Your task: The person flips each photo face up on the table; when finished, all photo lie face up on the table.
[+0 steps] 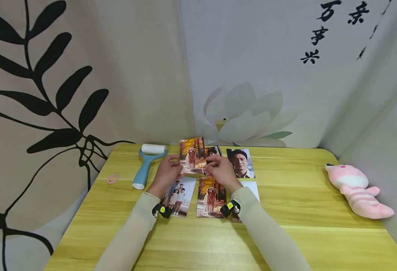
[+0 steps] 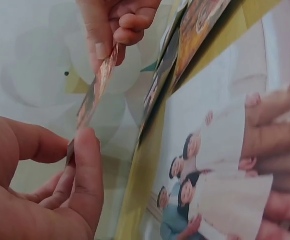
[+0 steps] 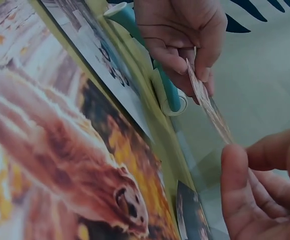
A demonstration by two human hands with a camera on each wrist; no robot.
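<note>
My left hand (image 1: 166,173) and right hand (image 1: 223,172) hold a photo of a golden dog (image 1: 192,153) raised above the table, pinching its left and right sides between thumb and fingers. In both wrist views this photo (image 2: 97,92) is nearly edge-on; I cannot tell whether it is one sheet or several. Below it lie a second, matching dog photo (image 1: 211,199) and a family photo (image 1: 183,195). A man's portrait (image 1: 241,163) lies to the right, and another portrait (image 1: 213,151) is partly hidden behind the held photo. My right forearm partly covers a pale photo (image 1: 253,188).
A blue-handled lint roller (image 1: 144,169) with a white roll lies left of the photos, a pink ring (image 1: 112,178) farther left. A pink plush toy (image 1: 357,190) lies at the table's right end. Printed curtains (image 1: 144,75) hang behind the wooden table (image 1: 296,195).
</note>
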